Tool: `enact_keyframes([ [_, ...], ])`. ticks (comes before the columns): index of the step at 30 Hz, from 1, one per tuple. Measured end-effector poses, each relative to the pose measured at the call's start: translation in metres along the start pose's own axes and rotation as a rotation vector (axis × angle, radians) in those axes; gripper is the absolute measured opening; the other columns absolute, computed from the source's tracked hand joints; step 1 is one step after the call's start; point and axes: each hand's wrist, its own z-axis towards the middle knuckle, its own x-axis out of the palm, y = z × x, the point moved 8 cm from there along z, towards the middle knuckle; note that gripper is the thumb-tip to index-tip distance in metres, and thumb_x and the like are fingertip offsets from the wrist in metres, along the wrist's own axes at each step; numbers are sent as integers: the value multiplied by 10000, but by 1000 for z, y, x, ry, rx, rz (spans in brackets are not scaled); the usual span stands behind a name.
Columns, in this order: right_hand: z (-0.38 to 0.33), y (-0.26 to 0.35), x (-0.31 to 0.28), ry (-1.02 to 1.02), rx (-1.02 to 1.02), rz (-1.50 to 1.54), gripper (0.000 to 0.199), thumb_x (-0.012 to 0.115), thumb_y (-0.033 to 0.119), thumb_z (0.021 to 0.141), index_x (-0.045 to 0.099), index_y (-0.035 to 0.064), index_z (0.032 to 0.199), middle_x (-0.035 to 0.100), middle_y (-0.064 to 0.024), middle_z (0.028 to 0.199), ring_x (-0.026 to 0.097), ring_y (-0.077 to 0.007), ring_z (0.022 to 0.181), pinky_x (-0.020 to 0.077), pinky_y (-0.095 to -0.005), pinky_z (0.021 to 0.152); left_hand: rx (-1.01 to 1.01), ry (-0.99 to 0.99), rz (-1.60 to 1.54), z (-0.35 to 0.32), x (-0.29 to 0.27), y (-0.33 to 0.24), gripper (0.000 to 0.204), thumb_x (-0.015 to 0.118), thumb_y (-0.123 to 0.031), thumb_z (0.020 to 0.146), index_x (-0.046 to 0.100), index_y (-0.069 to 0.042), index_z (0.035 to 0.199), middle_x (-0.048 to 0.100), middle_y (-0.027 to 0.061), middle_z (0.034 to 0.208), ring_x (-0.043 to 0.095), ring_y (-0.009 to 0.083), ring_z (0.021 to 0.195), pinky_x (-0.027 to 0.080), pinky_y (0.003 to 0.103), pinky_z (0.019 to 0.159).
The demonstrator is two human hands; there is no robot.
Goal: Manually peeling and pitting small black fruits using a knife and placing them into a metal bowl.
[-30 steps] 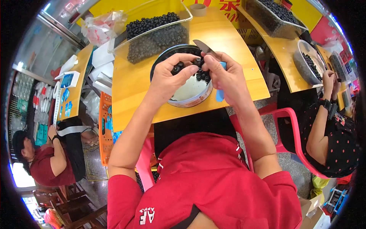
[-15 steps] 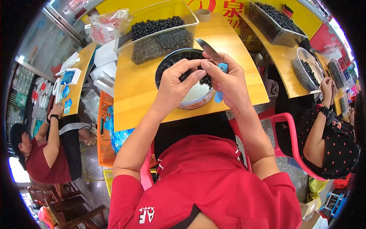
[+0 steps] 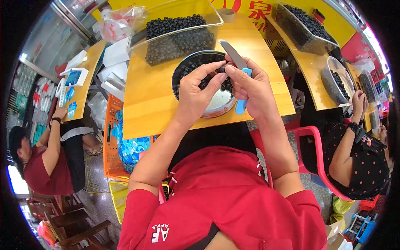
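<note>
- The left hand (image 3: 196, 93) and the right hand (image 3: 252, 85) are close together over the bowl (image 3: 216, 109), same as half a second ago.
- The left hand's fingers are pinched on a small dark fruit (image 3: 219, 70), right where the two hands meet. A second ago it was lower, down near the fruit in the bowl.
- The right hand is closed around a knife (image 3: 238, 71) with a blue handle. The blade points up and away, to the far side of the table (image 3: 150, 100). It stands a bit more upright than before.
- The thumb of the right hand touches the same fruit, so both hands are on it now.
- I think one fruit has been picked out and the knife is about to work on it.
- The bowl sits on the near part of the yellow table. It has dark fruit at the far side and bare white at the near side.
- A clear box (image 3: 179, 33) full of the same fruit stands just behind the bowl.
- Another person (image 3: 358, 158) sits at the right, and one more at the left.
</note>
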Motion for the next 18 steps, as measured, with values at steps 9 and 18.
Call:
enact_keyframes([
  [9,0,4,3,-29,-19,-45,310,673,99,881,597,21,1171,472,79,626,375,8,479,256,-163,420,-94,21,-192,-5,5,4,267,638,-81,900,647,-2,1155,650,10,898,553,47,771,468,198,694],
  [18,-5,12,7,-38,-154,-142,326,664,81,889,580,-4,1193,571,39,751,391,7,496,283,-170,431,-238,48,-470,-9,9,14,261,613,-104,928,631,-20,1174,530,-30,695,389,10,525,266,165,440],
])
